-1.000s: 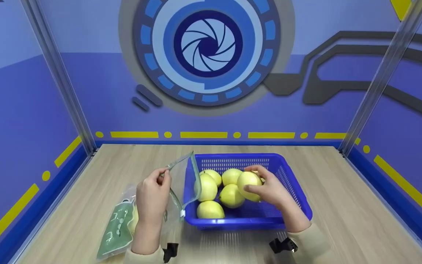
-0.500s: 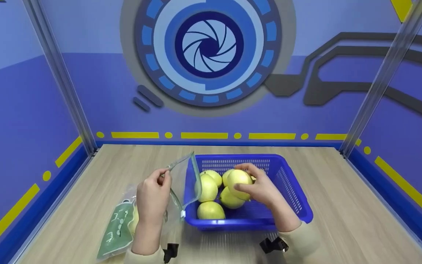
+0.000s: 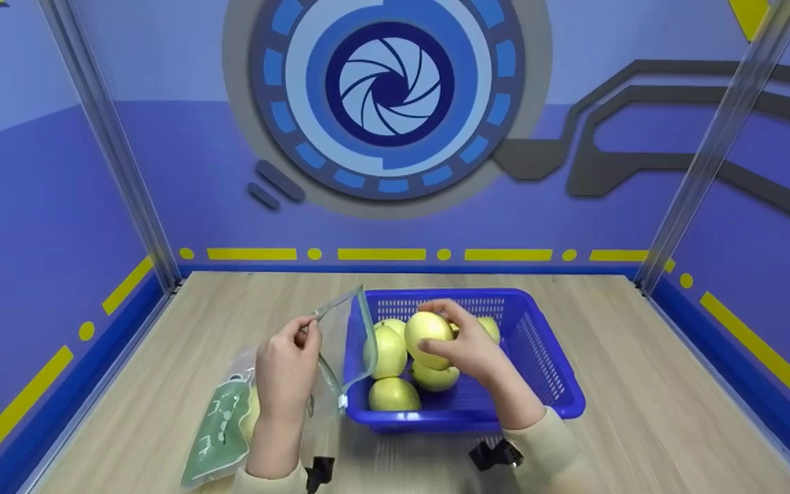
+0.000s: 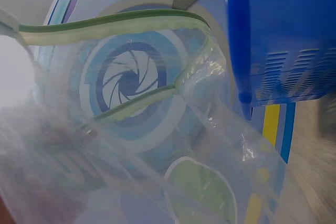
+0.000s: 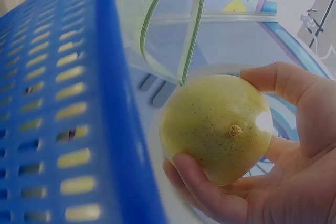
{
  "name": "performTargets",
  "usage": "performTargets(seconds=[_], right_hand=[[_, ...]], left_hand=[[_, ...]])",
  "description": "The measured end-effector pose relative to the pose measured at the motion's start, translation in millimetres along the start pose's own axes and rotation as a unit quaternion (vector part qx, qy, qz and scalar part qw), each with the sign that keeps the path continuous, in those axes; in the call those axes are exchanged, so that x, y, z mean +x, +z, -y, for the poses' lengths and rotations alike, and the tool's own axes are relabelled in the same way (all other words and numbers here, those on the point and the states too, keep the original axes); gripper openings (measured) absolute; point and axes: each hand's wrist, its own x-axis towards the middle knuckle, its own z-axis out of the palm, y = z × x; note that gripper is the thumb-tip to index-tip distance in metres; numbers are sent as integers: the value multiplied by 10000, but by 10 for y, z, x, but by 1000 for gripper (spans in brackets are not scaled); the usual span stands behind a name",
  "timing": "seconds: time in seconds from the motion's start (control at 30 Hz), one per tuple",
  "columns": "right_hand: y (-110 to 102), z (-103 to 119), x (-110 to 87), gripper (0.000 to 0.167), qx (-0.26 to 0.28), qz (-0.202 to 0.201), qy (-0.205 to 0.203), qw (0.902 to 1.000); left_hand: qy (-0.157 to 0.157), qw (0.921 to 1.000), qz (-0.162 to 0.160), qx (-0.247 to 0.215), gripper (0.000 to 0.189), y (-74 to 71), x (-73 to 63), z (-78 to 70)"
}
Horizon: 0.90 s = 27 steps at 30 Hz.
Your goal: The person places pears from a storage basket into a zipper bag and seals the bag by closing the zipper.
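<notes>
My right hand (image 3: 467, 346) grips a pale yellow-green pear (image 3: 428, 339) above the blue basket, thumb on one side and fingers round the other. The right wrist view shows this pear (image 5: 212, 124) up close, speckled, with a small stem nub. At the basket's left side, my left hand (image 3: 287, 370) pinches the rim of a clear zip bag (image 3: 345, 336). The bag's mouth is spread wide and overlaps the basket's left rim. Its green-edged zip strip (image 4: 115, 20) arches across the left wrist view. Several more pears, including a front one (image 3: 394, 394), lie in the basket.
The blue perforated basket (image 3: 463, 416) stands on the wooden table (image 3: 655, 412). Clear plastic with a green printed panel (image 3: 217, 425) lies beside my left forearm, something yellow showing in it; the forearm hides where it ends. Patterned blue walls (image 3: 381, 230) enclose the table.
My right hand has carried the pear leftward across the basket towards the bag's mouth. Another pear at the back right has come into sight. My left hand and the bag stay in place.
</notes>
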Motion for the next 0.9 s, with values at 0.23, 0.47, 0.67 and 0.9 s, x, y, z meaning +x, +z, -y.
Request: performTargets(seconds=[0.23,0.47,0.67,0.9], right_hand=[[113,98,20,54,18,112,-254,9996],[242,181,55,53,2,230,-373,9990],[343,273,76,51,-117,265,-430,9987],[450,355,111,52,-25,480,-407,9980]], left_hand=[[-50,10000,74,-19,16,-3,-9,-7],[-59,9999,89,-55,15,-1,-3,-10],[-78,9999,106,-59,16,2,-7,-9],[-82,9998,134,-78,16,-2,-10,-16]])
